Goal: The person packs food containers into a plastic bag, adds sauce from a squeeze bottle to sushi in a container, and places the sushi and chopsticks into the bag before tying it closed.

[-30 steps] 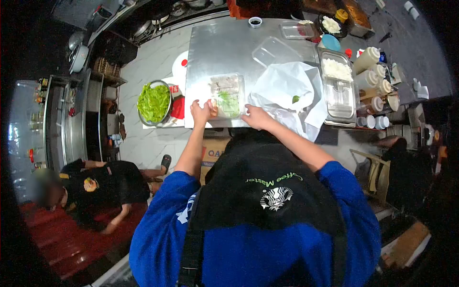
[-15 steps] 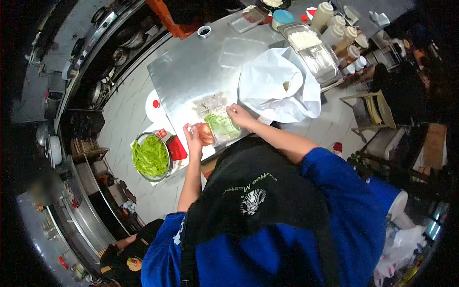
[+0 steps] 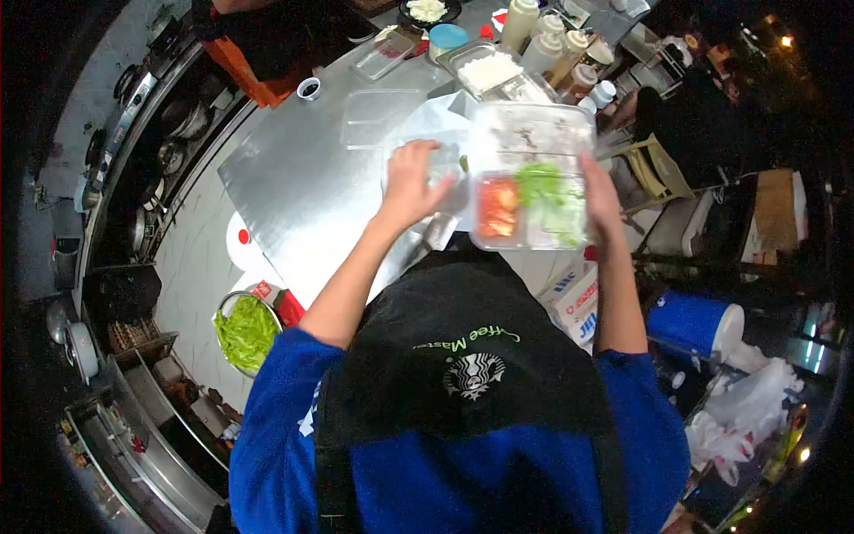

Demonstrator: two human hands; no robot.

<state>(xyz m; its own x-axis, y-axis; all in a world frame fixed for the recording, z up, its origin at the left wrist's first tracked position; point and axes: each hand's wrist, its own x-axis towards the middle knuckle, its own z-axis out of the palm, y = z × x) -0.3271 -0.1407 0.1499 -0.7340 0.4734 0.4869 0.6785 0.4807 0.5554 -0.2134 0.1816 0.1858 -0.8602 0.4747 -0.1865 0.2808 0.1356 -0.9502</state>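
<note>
My right hand [image 3: 605, 206] grips the right edge of a clear takeout container [image 3: 534, 114], lifted up and slightly blurred by motion. In its compartments sit a reddish food [image 3: 498, 209] on the left and green lettuce [image 3: 544, 187] in the middle; the back part holds something pale with dark specks. Left of the container, my left hand [image 3: 414, 185] hovers over a white plastic bag [image 3: 445, 111], thumb and fingers spread apart with nothing between them. The container covers much of the bag in this view.
A bowl of lettuce [image 3: 247, 331] stands by the table's left corner. On the steel table [image 3: 294, 169] are a clear lid [image 3: 382, 116] and a small sauce cup [image 3: 309, 88]. Squeeze bottles [image 3: 519, 25] and a tray of white food [image 3: 489, 73] line the back right. Another person [image 3: 267, 44] stands opposite.
The container has been lifted off the table's front edge and carried right, now in my right hand alone. My left hand has let go and moved right, over the bag.
</note>
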